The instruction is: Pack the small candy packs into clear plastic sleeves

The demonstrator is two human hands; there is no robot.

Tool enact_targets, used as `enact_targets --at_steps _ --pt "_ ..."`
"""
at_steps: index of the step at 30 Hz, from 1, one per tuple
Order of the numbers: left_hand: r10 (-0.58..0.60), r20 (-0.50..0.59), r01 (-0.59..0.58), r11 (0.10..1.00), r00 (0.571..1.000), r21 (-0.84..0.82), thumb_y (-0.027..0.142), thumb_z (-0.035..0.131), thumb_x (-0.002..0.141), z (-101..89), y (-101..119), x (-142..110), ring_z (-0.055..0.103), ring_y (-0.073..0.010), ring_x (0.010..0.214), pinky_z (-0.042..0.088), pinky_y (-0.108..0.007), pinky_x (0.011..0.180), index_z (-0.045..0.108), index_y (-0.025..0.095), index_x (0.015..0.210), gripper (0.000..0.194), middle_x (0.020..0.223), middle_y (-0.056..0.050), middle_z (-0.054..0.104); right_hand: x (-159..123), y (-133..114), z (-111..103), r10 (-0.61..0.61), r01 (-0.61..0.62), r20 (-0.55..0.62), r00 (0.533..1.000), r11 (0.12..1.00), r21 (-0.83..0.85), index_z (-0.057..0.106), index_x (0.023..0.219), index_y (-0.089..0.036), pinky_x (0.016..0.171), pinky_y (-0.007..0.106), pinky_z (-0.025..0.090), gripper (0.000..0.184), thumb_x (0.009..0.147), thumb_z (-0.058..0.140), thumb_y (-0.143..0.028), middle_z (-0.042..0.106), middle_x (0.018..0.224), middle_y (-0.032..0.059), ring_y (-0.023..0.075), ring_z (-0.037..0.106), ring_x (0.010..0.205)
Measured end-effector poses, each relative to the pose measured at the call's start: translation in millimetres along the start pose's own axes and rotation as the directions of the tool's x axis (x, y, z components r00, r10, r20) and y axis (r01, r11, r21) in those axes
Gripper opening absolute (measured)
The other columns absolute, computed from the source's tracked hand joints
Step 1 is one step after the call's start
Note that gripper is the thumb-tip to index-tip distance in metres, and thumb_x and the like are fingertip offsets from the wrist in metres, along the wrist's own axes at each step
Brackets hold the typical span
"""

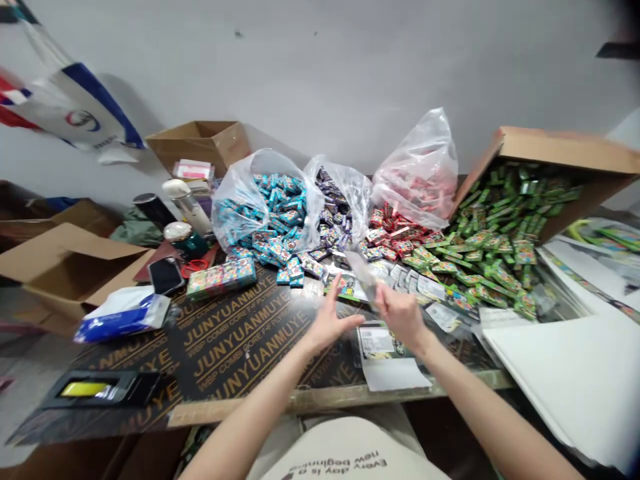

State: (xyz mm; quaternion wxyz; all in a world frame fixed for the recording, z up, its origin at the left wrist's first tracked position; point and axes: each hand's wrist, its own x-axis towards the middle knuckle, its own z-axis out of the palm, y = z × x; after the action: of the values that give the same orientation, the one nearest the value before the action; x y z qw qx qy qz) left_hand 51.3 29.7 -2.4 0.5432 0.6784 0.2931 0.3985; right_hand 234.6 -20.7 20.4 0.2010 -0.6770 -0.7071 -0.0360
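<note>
A pale grey wall [310, 87] spans twelve o'clock; a dark printed tabletop [235, 373] at seven, grey floor [23, 363] at eight.

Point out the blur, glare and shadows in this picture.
Head view: the flat item in the right hand is smeared, probably by motion; head view: pale glare on the black board near the left hand; head view: soft shadow on the wall beside the hanging bag.

packets [273, 248]: glossy | bags [423, 150]: thin, crinkled plastic | carton [570, 150]: matt cardboard | tabletop [220, 337]: smooth plywood
</note>
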Motion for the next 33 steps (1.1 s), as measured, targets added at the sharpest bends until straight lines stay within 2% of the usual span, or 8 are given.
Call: enact_targets --at_steps 4,8,13,16,20,23,28,33 --pt "-0.161 -0.137 0.085 0.891 0.977 -0.445 0.048 0.050 0.077 12.4 7 -1 0.052 -0.0218 0.110 0.040 -0.036 0.093 0.026 0.022 0.135 0.068 0.125 -0.011 0.049 -10 -76 8 -0.151 0.140 -0.012 0.989 0.882 0.450 0.061 0.098 -0.019 0.074 0.034 0.045 0.035 0.090 0.028 -0.030 0.066 0.088 0.0112 0.0220 0.061 0.080" --pt "-0.274 -0.204 0.139 0.853 0.940 -0.503 0.055 0.028 0.082 -13.0 12 -13 0.057 -0.0229 0.100 0.044 -0.036 0.086 0.050 0.013 0.117 0.060 0.106 -0.013 0.061 -20 -79 27 0.165 -0.073 -0.054 0.985 0.674 0.735 0.050 0.116 -0.027 0.094 0.042 0.037 0.034 0.085 0.043 -0.040 0.054 0.120 0.0063 0.0241 0.046 0.114" --pt "-0.093 -0.199 0.006 0.916 0.975 -0.401 0.070 0.036 0.071 -24.9 13 -31 0.057 -0.0239 0.100 0.043 -0.037 0.085 0.054 0.017 0.113 0.070 0.101 -0.011 0.063 -33 -72 61 0.172 -0.526 0.513 0.841 0.038 0.849 0.053 0.103 -0.023 0.064 0.037 0.050 0.034 0.080 0.048 -0.048 0.064 0.089 0.0070 0.0221 0.062 0.082" --pt "-0.094 -0.033 0.074 0.918 0.995 -0.389 0.077 0.042 0.063 -36.1 16 -40 0.056 -0.0264 0.101 0.044 -0.039 0.083 0.056 0.017 0.111 0.078 0.097 -0.012 0.065 -25 -54 56 0.173 -0.521 0.540 0.824 -0.147 0.841 0.055 0.080 -0.022 0.053 0.030 0.047 0.028 0.067 0.064 -0.045 0.061 0.071 0.0020 0.0173 0.059 0.062" --pt "-0.231 0.056 0.234 0.883 0.971 -0.406 0.079 0.025 0.068 -72.3 27 -43 0.055 -0.0286 0.104 0.044 -0.044 0.081 0.049 0.017 0.122 0.086 0.105 -0.015 0.063 2 -6 9 0.323 -0.332 0.294 0.900 0.069 0.941 0.055 0.078 -0.022 0.053 0.025 0.043 0.027 0.064 0.069 -0.040 0.057 0.068 -0.0021 0.0123 0.053 0.057" --pt "-0.261 0.309 0.383 0.804 0.915 -0.455 0.083 0.023 0.063 -81.3 30 -39 0.052 -0.0301 0.109 0.042 -0.045 0.086 0.048 0.020 0.124 0.091 0.120 -0.015 0.056 20 8 -25 0.067 -0.225 0.217 0.974 0.399 0.889 0.059 0.077 -0.020 0.060 0.026 0.043 0.018 0.071 0.063 -0.036 0.058 0.071 -0.0001 0.0131 0.053 0.063" --pt "-0.270 0.556 0.561 0.689 0.786 -0.459 0.058 0.059 0.065 -38.2 19 -46 0.061 -0.0276 0.093 0.046 -0.037 0.078 0.058 0.017 0.111 0.062 0.104 -0.013 0.065 36 -28 -34 -0.262 0.031 0.191 0.946 0.658 0.753 0.062 0.080 -0.019 0.068 0.029 0.044 0.017 0.082 0.050 -0.032 0.060 0.077 0.0029 0.0158 0.055 0.071" --pt "-0.270 0.422 0.499 0.533 0.866 -0.683 0.054 0.047 0.074 -15.2 12 -49 0.061 -0.0272 0.091 0.045 -0.038 0.080 0.055 0.010 0.113 0.059 0.100 -0.015 0.065 32 -44 -18 -0.030 0.171 -0.243 0.970 0.793 0.585 0.056 0.101 -0.022 0.085 0.039 0.041 0.030 0.073 0.062 -0.034 0.059 0.096 0.0069 0.0233 0.053 0.094"
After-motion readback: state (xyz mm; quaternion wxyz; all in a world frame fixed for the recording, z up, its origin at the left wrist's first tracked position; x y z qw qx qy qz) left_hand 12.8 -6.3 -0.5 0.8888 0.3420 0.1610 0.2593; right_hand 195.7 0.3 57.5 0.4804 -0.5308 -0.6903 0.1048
